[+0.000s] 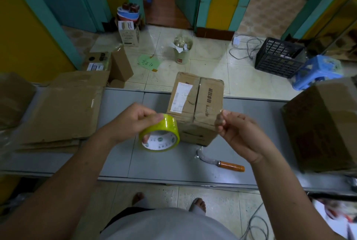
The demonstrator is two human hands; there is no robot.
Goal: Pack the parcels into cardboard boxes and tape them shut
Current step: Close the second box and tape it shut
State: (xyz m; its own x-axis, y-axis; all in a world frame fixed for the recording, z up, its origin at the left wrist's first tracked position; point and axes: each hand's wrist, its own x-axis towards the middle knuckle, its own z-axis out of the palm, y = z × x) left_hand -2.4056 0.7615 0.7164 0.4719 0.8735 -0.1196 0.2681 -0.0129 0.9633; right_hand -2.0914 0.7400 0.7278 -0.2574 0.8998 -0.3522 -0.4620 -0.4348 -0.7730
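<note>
My left hand [133, 121] grips a yellowish roll of clear tape [159, 133] above the grey table [241, 162], thumb on the outer rim and a finger through the core. My right hand [234, 129] pinches the free end of the tape at the near right corner of a closed, worn cardboard box [195, 108]. The clear strip stretches from the roll across the front of the box. The box stands in the table's middle and carries a white shipping label.
A knife with an orange handle [220, 162] lies on the table near the box. Flattened cardboard [59, 112] is stacked at the left. A large brown box [324, 123] stands at the right. Beyond the table: a black crate [278, 58], a blue stool [316, 71], a bin [181, 50].
</note>
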